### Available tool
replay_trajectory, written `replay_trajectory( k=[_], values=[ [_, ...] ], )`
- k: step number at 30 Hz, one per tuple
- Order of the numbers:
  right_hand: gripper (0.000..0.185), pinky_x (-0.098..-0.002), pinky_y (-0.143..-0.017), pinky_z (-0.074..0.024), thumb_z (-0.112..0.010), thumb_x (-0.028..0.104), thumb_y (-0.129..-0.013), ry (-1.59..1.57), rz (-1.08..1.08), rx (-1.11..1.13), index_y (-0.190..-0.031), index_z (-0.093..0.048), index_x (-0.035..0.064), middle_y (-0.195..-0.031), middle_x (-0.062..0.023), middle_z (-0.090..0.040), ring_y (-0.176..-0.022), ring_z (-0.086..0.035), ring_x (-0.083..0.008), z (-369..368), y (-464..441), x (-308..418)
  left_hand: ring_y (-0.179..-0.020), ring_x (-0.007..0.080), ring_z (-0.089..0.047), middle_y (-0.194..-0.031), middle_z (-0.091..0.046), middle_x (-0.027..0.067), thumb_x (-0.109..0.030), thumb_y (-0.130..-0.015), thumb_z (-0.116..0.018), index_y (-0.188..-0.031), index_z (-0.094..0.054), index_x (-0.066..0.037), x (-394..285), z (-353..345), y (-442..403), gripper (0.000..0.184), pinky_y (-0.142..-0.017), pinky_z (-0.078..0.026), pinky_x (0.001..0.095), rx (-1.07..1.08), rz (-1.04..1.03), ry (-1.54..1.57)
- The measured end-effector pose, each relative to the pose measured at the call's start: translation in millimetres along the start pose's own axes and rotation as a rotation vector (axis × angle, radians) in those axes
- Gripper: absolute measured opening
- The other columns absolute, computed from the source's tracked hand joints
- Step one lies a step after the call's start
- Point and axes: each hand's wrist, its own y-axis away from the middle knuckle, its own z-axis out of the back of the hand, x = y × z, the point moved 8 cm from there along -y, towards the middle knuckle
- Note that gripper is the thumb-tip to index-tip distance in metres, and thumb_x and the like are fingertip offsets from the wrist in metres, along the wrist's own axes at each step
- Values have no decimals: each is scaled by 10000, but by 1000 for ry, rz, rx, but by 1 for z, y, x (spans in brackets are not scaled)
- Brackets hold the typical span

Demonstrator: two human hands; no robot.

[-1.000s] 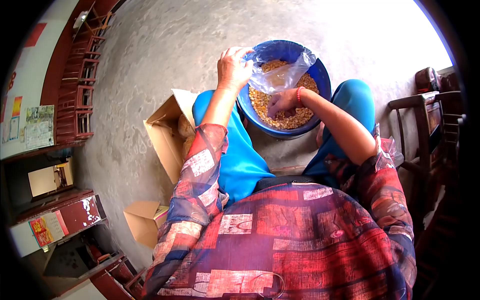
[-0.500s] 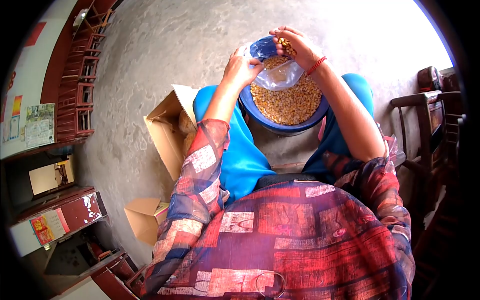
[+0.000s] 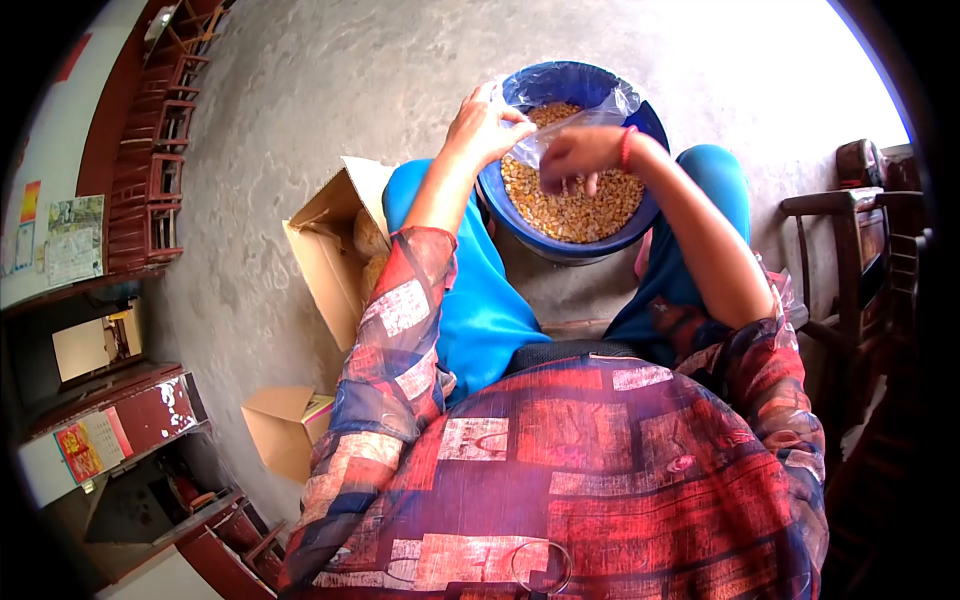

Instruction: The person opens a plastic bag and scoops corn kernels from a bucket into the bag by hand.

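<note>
Between my knees stands a round blue bucket (image 3: 649, 206) with loose yellow corn kernels (image 3: 560, 212) in it. A clear plastic bag (image 3: 602, 117) lies across the inside of the bucket, with more kernels showing at its far side. At the bucket's left rim, my left hand (image 3: 482, 132) is closed on the edge of the bag, thumb against fingers. My right hand (image 3: 582, 156) is over the kernels, palm down and fingers pointing downward. Motion smears its fingertips, so whether it holds kernels cannot be made out.
An open cardboard box (image 3: 322, 262) with brownish contents stands beside my left leg. A smaller cardboard box (image 3: 278, 432) sits nearer. Stacked wooden chairs (image 3: 153, 190) line the left wall. Dark wooden furniture (image 3: 850, 235) stands at the right. The floor (image 3: 330, 90) is grey concrete.
My right hand, which held corn kernels above the bucket's far side, has come down and nearer, turned over above the corn. My left hand still grips the bag's edge.
</note>
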Motion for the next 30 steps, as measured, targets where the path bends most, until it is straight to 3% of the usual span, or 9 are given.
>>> replay_trajectory(
  k=[3, 4, 7, 14, 21, 23, 24, 27, 30],
  values=[
    [226, -314, -561, -518, -490, 167, -767, 497, -309, 55, -894, -612, 24, -804, -105, -617, -652, -609, -217, -28, -22, -46, -1205, 339, -351, -1288, -367, 233, -316, -620, -707, -815, -703, -200, -5, 1, 1, 228, -991, -303, 368, 37, -20, 23],
    [246, -357, -662, -505, -488, 132, -737, 875, -206, 132, -930, -602, 31, -896, -146, -613, -752, -611, -291, -39, -31, -42, -1208, 339, -347, -1283, -372, 235, -312, -619, -709, -815, -703, -196, -7, 2, 2, 228, -994, -300, 368, 44, -30, 5],
    [282, -390, -813, -436, -504, 146, -734, 970, -212, 47, -983, -589, 44, -994, -170, -594, -951, -560, -305, -48, -65, -87, -1209, 329, -344, -1288, -371, 225, -310, -617, -702, -807, -703, -209, -4, 0, 3, 215, -1003, -292, 349, 55, -32, -26],
    [354, -380, -820, -435, -507, 232, -768, 845, -218, 263, -1061, -572, 44, -1007, -188, -586, -930, -568, -310, -77, -64, -92, -1194, 318, -371, -1271, -394, 226, -320, -651, -654, -804, -702, -234, 5, 0, 0, 182, -1004, -296, 335, 11, 33, 31],
    [332, -348, -527, -515, -504, 238, -752, 330, -442, 231, -1000, -570, 27, -915, -101, -575, -734, -567, -223, -63, -43, -94, -1186, 323, -380, -1278, -388, 215, -335, -672, -641, -850, -690, -245, 12, -5, -1, 206, -991, -313, 343, 17, 33, 6],
    [343, -335, -550, -510, -505, 226, -756, 104, -293, 195, -1037, -535, 31, -1093, -137, -519, -747, -579, -217, -58, -32, -62, -1183, 324, -383, -1278, -383, 217, -327, -679, -642, -873, -683, -251, 13, -6, -1, 213, -989, -315, 346, 35, 26, 17],
    [257, -303, -474, -471, -531, 233, -746, 24, -312, 159, -932, -573, 61, -843, -90, -570, -578, -547, -160, -55, -25, -53, -1183, 324, -383, -1278, -383, 217, -327, -679, -642, -873, -683, -251, 12, -6, -1, 213, -989, -315, 346, 37, 24, 17],
    [165, -266, -412, -402, -548, 236, -741, 29, -304, 295, -802, -587, 88, -639, -18, -519, -460, -458, -107, -59, -42, -74, -1183, 320, -386, -1270, -389, 223, -313, -682, -643, -855, -689, -237, 9, -4, 0, 195, -989, -314, 346, 43, 53, 26],
    [145, -246, -382, -345, -549, 228, -742, 30, -292, 206, -705, -581, 92, -548, 3, -467, -425, -395, -89, -54, -39, -68, -1182, 317, -387, -1262, -397, 228, -305, -681, -647, -837, -695, -223, 8, -3, 1, 182, -985, -319, 345, 45, 49, 25]
  ],
)
